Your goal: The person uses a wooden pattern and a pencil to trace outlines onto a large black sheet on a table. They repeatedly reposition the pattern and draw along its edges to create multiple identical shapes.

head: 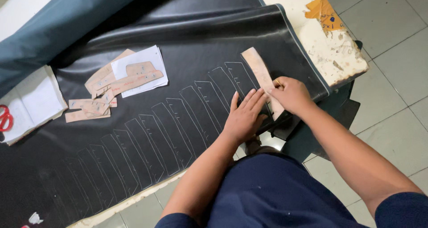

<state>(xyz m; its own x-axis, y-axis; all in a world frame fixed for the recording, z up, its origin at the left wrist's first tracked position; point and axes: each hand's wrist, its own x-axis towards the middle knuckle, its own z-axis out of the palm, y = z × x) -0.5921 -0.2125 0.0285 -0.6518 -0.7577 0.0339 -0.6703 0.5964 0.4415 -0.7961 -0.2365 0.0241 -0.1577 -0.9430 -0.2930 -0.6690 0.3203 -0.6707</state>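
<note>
I see a black sheet (pixel 147 134) spread over the surface (pixel 339 54), w/ a row of pale traced outlines (pixel 147 143) running across it. At the right end of that row lies a tan template (pixel 259 70), long and narrow, flat on the sheet. My left hand (pixel 243 119) sits just left of the template's near half, fingers flat and spread, pressing the sheet at the template's edge. My right hand (pixel 290 94) is on the template's right side, about midway along it; its grip is closed to a pinch, thumb and fingers bunched at the template's edge. Can't tell if it holds a pen or marker, too small to see. Left grip is open, holding nothing, just pressing down. Far left of the template, across the sheet, a pile of spare templates (pixel 100 92) lies partly on white paper (pixel 149 61). Further left, off the sheet's edge, an open notebook (pixel 33 99) w/ red scissors (pixel 5 119) on it. Beyond the template to the right, an orange scrap (pixel 324 12) sits on the bare, worn surface corner.
</note>
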